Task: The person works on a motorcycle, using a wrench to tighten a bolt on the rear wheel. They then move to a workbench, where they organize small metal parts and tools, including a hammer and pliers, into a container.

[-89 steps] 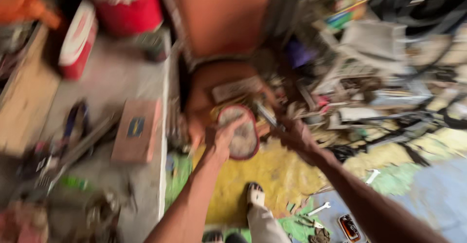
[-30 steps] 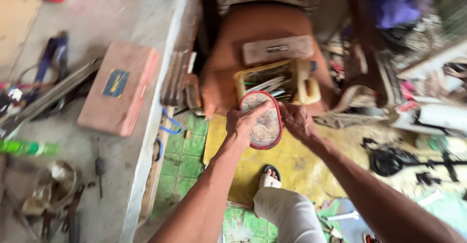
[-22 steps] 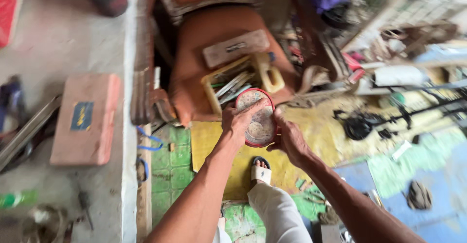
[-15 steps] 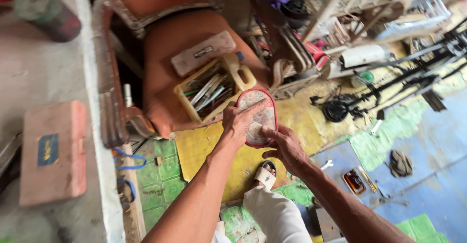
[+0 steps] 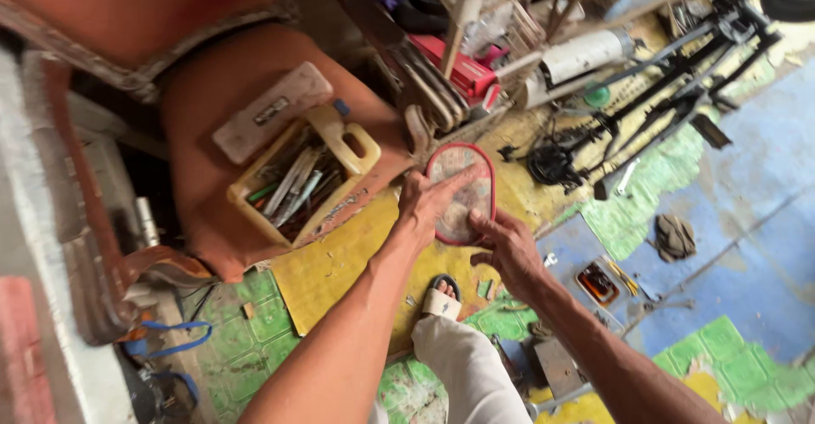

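- A crowded workshop floor, with patchy green, yellow and blue covering (image 5: 335, 263), lies below the hands.
- The left hand (image 5: 422, 206) grips the near-left rim of an oval, red-rimmed container (image 5: 462, 191), fingers spread over its edge.
- The right hand (image 5: 508, 246) pinches the lower rim, thumb and fingertips closed on it.
- The container is held in the air between both hands, above the yellow patch, and tilted toward the camera.
- It looks like light, thin plastic, stiff at the rim but likely to flex. The rim seems the safest place to hold it.
- Its pale, grainy contents could spill if it tips further.
- Left of the hands, a yellow tray of tools (image 5: 297, 182) rests on a reddish seat (image 5: 212, 110).
- Beneath the forearms, a sandalled foot (image 5: 441, 298) stands on the floor.
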